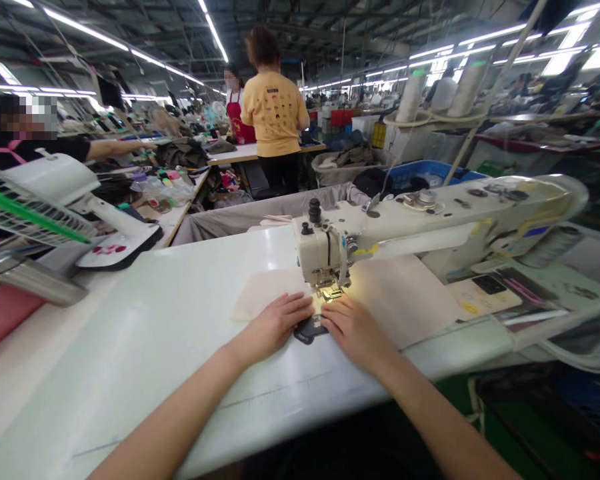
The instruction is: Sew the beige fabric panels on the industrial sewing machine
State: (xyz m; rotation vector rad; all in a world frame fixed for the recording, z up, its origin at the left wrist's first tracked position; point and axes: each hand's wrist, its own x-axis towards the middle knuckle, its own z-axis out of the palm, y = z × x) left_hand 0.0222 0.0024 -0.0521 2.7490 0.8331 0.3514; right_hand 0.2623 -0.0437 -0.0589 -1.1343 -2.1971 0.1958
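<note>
A pale pinkish-beige piece of fabric (pixel 400 297) lies flat under the head of a white sewing machine (pixel 325 247). The lit presser foot (pixel 333 293) rests over the cloth, with its glow falling between my hands. My left hand (pixel 283 317) lies on the fabric just left of the foot, fingers stretched out toward it. Close by on the right, my right hand (pixel 350 327) rests with its fingers laid on the cloth beside the foot. A dark metal plate (pixel 310 328) shows between the two hands. Whatever lies beneath the fingertips is hidden.
A phone-like case (pixel 485 297) and pink-handled tool (pixel 525 292) lie right of the machine. To the left are a white fan (pixel 55 180) and a steel flask (pixel 30 277). Thread cones (pixel 411 97) stand behind. A person in a yellow shirt (pixel 273 110) stands farther back.
</note>
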